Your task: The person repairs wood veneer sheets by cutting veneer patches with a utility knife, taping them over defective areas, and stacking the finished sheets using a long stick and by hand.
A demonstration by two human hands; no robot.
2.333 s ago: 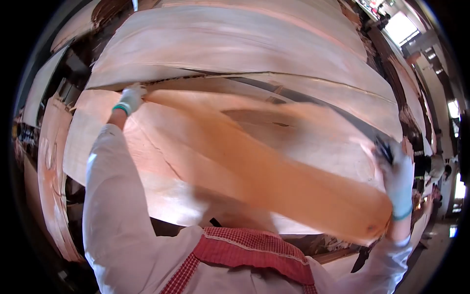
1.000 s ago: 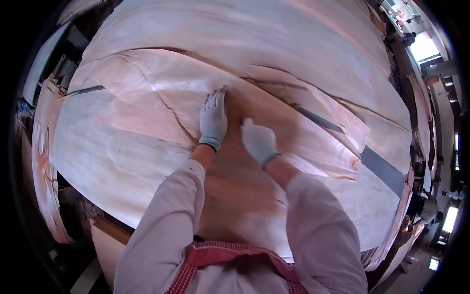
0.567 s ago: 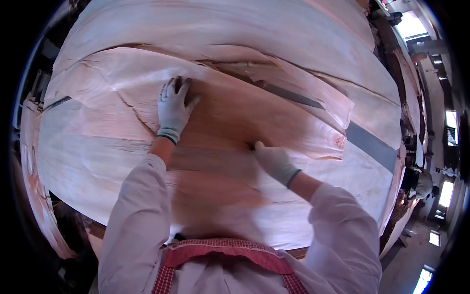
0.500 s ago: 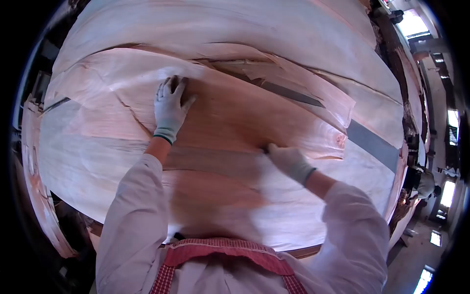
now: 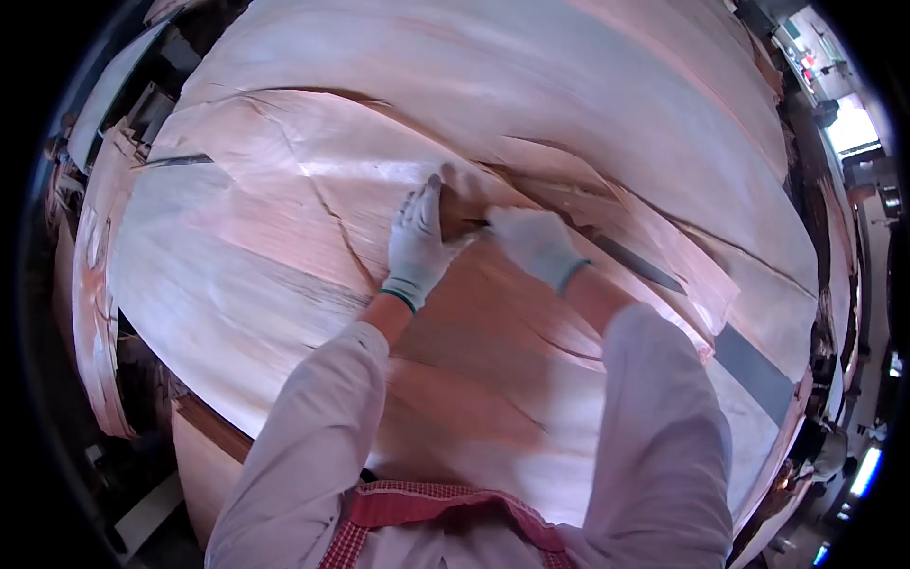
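Note:
My left hand (image 5: 419, 248), in a white glove with a green-edged cuff, presses flat on a thin pinkish wood veneer sheet (image 5: 351, 156). Its fingers are extended and the thumb points toward the other hand. Close by on the right, my gloved right hand (image 5: 536, 245) is closed, slightly blurred. Something small and dark pokes out at its fingers; what it is cannot be made out. The sheet under the hands has a long crack (image 5: 336, 228) left of my left hand. A torn veneer strip (image 5: 654, 237) lies beyond my right hand.
Large overlapping pale veneer sheets (image 5: 531, 76) cover the broad work surface. A grey strip (image 5: 754, 370) shows at the right. Curled veneer edges (image 5: 100, 284) hang at the left. A person (image 5: 829, 455) is at the far right edge, near bright windows.
My right hand has moved up and left across the veneer, close to my left hand. The left hand now rests nearer the sheet's middle. The camera view has turned and shifted.

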